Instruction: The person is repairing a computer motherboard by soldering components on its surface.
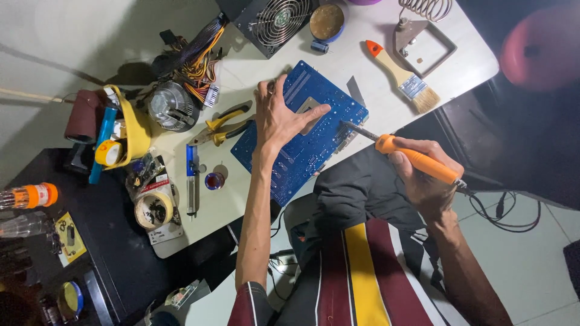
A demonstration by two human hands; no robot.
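Soldering iron (403,152), orange-handled, sits clamped in the right hand (426,175), fingers curled around the grip, forearm coming up from the lower right. Its long axis runs from lower right to upper left, with the dark tip at the right edge of a blue circuit board (300,130). The left hand (279,118) lies flat and spread on that board, which rests on the white bench (241,199) beside yellow-handled pliers (220,125).

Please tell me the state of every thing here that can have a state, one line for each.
left hand: open, pressed flat on the blue circuit board.
right hand: closed around the orange soldering iron.
soldering iron: tip at the board's right edge.
blue circuit board: lying flat on the white table.
yellow-handled pliers: lying untouched.
paintbrush: lying untouched.
round tin: open.
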